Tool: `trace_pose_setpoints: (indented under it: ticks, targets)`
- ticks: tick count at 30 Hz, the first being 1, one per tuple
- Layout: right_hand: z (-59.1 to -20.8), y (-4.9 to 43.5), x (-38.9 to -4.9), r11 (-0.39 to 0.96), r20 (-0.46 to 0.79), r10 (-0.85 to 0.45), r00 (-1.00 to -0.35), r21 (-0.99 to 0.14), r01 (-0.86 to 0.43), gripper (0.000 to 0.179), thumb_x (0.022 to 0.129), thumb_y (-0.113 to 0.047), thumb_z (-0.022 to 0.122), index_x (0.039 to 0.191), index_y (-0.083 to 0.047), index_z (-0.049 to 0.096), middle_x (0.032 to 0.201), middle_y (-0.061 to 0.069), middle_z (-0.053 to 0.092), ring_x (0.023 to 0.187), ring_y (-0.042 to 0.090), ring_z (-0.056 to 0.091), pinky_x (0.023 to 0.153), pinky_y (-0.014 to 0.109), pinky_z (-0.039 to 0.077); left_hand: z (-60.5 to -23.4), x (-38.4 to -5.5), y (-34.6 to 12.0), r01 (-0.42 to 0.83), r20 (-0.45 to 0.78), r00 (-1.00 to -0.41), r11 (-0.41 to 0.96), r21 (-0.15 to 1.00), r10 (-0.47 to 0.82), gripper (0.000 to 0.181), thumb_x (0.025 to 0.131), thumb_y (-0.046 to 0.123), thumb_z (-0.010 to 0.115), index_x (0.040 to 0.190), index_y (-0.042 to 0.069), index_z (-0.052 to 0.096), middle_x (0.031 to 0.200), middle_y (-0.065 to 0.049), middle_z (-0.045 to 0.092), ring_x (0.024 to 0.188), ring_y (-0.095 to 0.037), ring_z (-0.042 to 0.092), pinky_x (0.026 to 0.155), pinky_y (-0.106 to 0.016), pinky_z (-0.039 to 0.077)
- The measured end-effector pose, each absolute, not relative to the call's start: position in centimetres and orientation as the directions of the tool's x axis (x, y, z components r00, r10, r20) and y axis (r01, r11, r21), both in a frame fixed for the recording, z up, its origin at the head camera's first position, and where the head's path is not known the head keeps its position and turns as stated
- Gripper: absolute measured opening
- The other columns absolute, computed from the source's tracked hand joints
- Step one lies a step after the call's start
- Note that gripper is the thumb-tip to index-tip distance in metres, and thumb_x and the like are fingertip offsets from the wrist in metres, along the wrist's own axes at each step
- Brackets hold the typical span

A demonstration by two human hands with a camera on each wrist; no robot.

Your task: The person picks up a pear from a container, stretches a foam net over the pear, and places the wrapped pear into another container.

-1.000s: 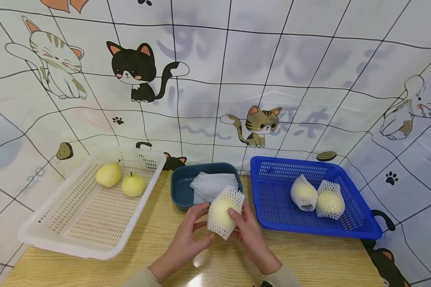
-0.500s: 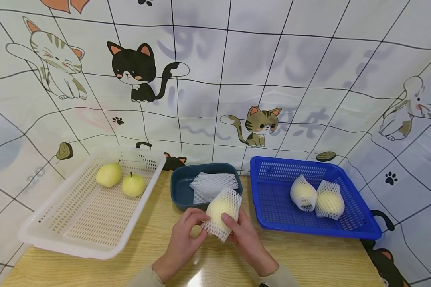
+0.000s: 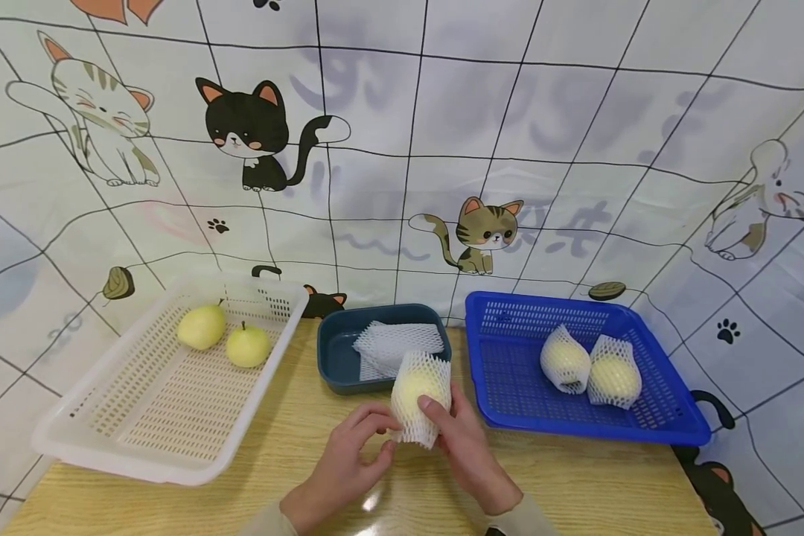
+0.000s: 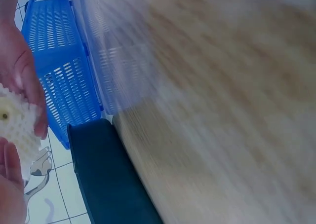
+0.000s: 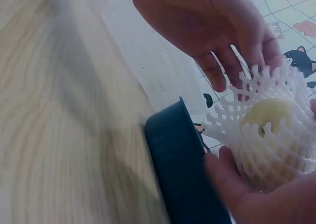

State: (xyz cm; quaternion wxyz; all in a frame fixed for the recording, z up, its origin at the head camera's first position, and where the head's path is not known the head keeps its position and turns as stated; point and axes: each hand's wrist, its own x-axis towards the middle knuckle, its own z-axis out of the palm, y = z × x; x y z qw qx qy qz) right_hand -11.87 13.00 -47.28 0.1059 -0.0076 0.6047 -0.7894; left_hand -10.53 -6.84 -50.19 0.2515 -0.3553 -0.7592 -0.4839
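Note:
My right hand (image 3: 472,454) holds a pale yellow pear (image 3: 418,394) wrapped in a white foam net (image 3: 423,365), thumb across its front. The net sticks out past both ends of the fruit. With its fingertips my left hand (image 3: 348,454) pinches the net's lower left edge. In the right wrist view the pear (image 5: 266,118) shows through the net's open end, and the left hand (image 5: 212,31) is at the mesh. The left wrist view catches part of the wrapped pear (image 4: 7,110) at its left edge.
A white basket (image 3: 141,432) at left holds two bare pears (image 3: 248,346). Behind my hands, a dark teal tray (image 3: 338,365) contains flat foam nets (image 3: 398,342). To the right, a blue basket (image 3: 522,402) has two netted pears (image 3: 614,376). A cat-print sheet (image 3: 375,186) hangs behind.
The wrapped pear has turned more upright in my right hand, after dipping slightly left and down. My left fingers have moved from the pear's side to the net's lower edge.

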Motion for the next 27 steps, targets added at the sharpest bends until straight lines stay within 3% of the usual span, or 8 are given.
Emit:
trace_pose_setpoints:
  ticks: [10,17,27]
  targets:
    - [-45.2,14.6,-11.8,-0.22,-0.076,-0.169,-0.983,-0.969,0.113,0.062,0.1,-0.009,0.061,0.152,0.0,0.029,0.128,0.021,0.054,0.105,0.023,0.065,0.084,0.034,0.059,-50.0,-11.1,-8.0,0.72,0.7,-0.69,0.27,0.639,0.184,0.043,0.078,-0.015,0.062,0.11,0.012,0.068,0.115,-0.005,0.062,0.103,-0.018,0.062,0.079,-0.032,0.054]
    - [-42.9,17.2,-11.8,-0.062,-0.059,-0.141,-0.988,-0.996,0.068,0.064,0.102,-0.013,0.061,0.156,-0.006,0.027,0.131,0.025,0.052,0.106,0.025,0.064,0.084,0.034,0.058,-49.9,-11.7,-8.9,0.691,0.686,-0.713,0.31,0.653,0.143,0.041,0.08,-0.014,0.063,0.114,0.008,0.067,0.115,-0.006,0.064,0.102,-0.021,0.063,0.077,-0.035,0.058]
    - [-38.9,21.7,-13.2,0.235,-0.116,-0.133,-0.984,-0.969,0.083,0.073,0.105,-0.028,0.061,0.16,-0.008,0.017,0.138,0.023,0.048,0.112,0.026,0.058,0.091,0.033,0.052,-50.2,-11.9,-9.8,0.616,0.625,-0.775,0.324,0.718,0.091,0.048,0.081,-0.016,0.067,0.115,0.017,0.067,0.118,-0.002,0.064,0.102,-0.026,0.063,0.076,-0.038,0.059]
